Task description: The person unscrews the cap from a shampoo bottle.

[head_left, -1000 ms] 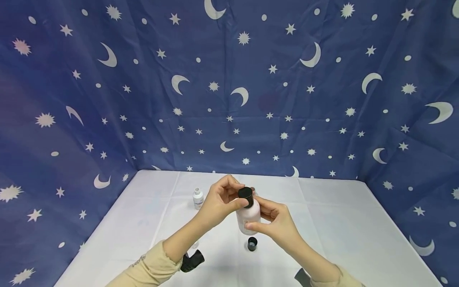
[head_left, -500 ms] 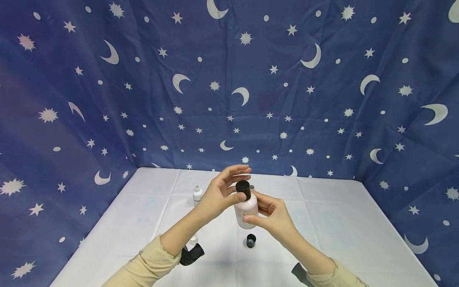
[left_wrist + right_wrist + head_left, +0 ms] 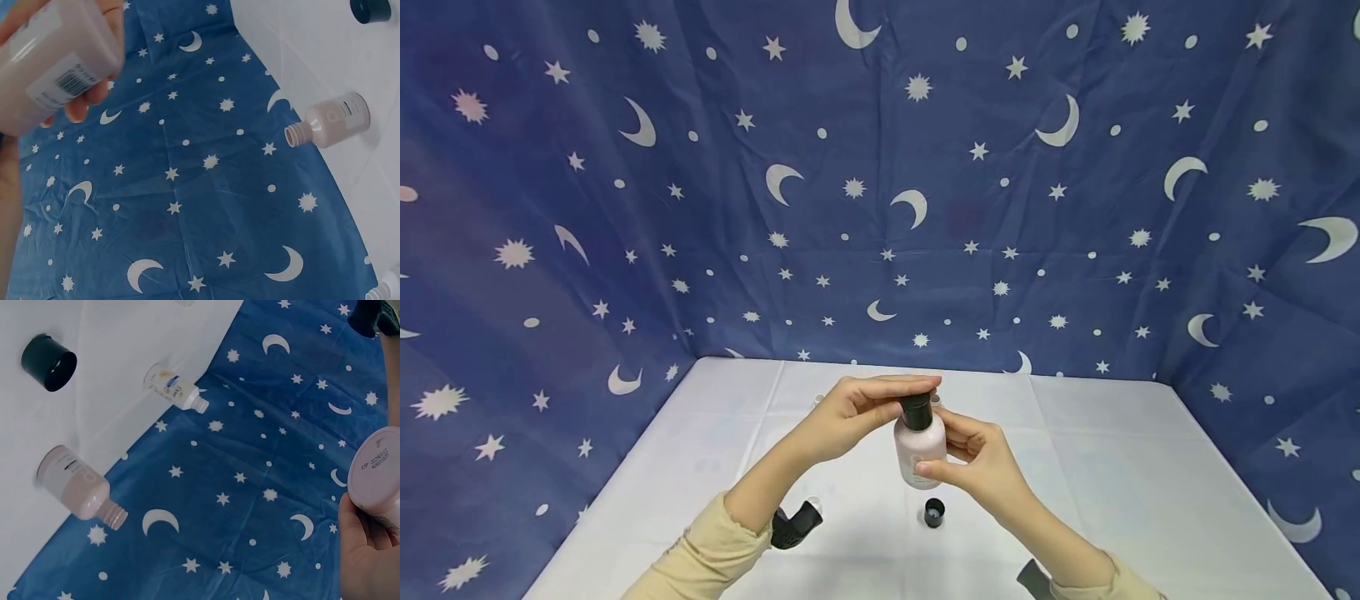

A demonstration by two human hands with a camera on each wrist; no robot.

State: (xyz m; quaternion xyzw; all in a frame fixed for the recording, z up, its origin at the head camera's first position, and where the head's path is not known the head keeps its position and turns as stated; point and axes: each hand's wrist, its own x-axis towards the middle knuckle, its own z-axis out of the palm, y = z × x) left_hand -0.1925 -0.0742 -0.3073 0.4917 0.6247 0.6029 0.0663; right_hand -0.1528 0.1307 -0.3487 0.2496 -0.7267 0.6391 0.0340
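Observation:
My right hand (image 3: 973, 458) grips a pale pink bottle (image 3: 917, 454) by its body, thumb across the front, and holds it upright above the table. On the bottle's neck sits a black cap (image 3: 916, 414). Over the cap's top lie the straight fingers of my left hand (image 3: 857, 417), its thumb beside the cap. In the left wrist view a barcode label shows on the held bottle (image 3: 59, 72). The right wrist view has that bottle's printed base (image 3: 378, 465) and the fingers of my right hand (image 3: 369, 550) around it.
A second black cap (image 3: 934, 512) lies on the white-covered table (image 3: 1097, 483). Behind the hands stand an uncapped pink bottle (image 3: 78, 484) and a small uncapped white bottle (image 3: 172, 387). A small white object (image 3: 815, 504) is near the left forearm. A starry blue cloth (image 3: 880, 167) encloses the table.
My left hand's fingers have gone from pinching the cap's sides to lying straight across its top. The right hand keeps its hold on the bottle.

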